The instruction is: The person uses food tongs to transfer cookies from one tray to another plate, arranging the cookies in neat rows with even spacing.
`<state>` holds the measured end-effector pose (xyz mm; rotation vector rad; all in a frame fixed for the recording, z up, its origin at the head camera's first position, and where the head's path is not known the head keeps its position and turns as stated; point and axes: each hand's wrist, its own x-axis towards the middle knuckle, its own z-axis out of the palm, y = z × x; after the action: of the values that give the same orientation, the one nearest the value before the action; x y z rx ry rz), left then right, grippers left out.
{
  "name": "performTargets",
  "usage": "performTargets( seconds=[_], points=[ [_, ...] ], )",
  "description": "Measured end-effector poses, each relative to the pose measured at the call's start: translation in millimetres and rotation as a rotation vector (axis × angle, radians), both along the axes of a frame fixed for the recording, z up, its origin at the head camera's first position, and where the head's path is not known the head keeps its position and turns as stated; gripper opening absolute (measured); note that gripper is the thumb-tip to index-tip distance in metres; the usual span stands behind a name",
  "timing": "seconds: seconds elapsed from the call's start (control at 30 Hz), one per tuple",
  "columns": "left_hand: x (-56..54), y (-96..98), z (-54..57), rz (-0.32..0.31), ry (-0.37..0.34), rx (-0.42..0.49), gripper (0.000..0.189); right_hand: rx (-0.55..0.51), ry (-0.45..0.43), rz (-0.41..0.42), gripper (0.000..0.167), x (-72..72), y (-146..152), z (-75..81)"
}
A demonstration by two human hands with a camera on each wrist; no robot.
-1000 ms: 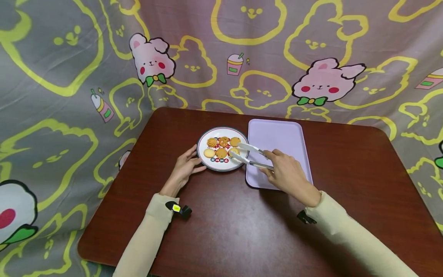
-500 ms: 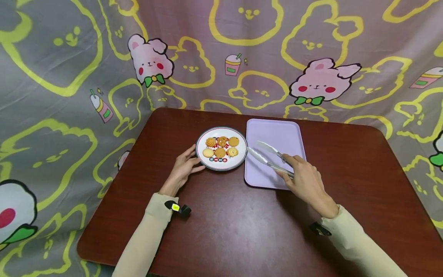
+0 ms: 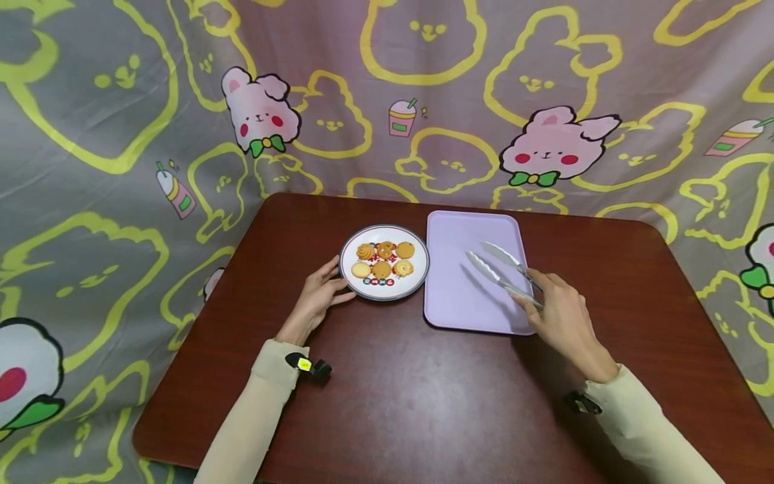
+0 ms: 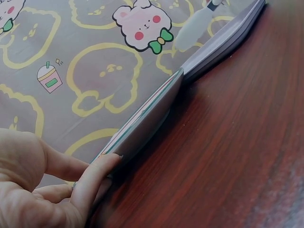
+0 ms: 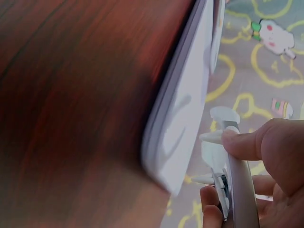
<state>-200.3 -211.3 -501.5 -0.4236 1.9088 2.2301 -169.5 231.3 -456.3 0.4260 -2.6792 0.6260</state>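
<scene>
A round white plate (image 3: 396, 286) with a dark rim carries several cookies (image 3: 382, 270) in two rows. My left hand (image 3: 316, 294) holds its left edge, thumb and fingers spread along the rim; the left wrist view shows fingertips against the plate's outer side (image 4: 142, 128). My right hand (image 3: 559, 316) grips metal tongs (image 3: 504, 272) by their arms, in the head view over the right part of a light purple tray (image 3: 450, 296). The tong tips stand apart with nothing between them. In the right wrist view, the thumb lies along one arm of the tongs (image 5: 243, 190).
The tray lies right beside the plate on a dark reddish-brown table (image 3: 387, 390). A patterned cloth (image 3: 338, 81) hangs behind the table and along its left side. Each wrist wears a small black device, such as the left one (image 3: 311, 365).
My right hand has drawn the tongs rightward, off the cookies and across to the tray's right part. The cookies stay on the plate, and my left hand keeps its place at the rim.
</scene>
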Motion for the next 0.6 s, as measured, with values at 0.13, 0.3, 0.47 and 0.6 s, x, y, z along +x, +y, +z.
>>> performTargets(
  seconds=[0.13,0.3,0.47,0.6],
  points=[
    [0.0,-0.7,-0.2,0.000,-0.004,-0.001,0.071,-0.017,0.016,-0.026,0.050,-1.9,17,-5.1],
    [1.2,-1.4,-0.9,-0.001,-0.012,-0.010,0.071,-0.029,0.014,-0.082,0.049,-3.4,37,-9.1],
    [1.9,-0.5,-0.5,-0.002,-0.010,-0.009,0.070,-0.029,-0.004,-0.131,0.050,-5.7,57,-10.9],
    [1.4,0.5,0.2,-0.001,-0.010,-0.012,0.070,-0.015,-0.029,-0.167,0.052,-7.8,71,-11.6]
  ],
)
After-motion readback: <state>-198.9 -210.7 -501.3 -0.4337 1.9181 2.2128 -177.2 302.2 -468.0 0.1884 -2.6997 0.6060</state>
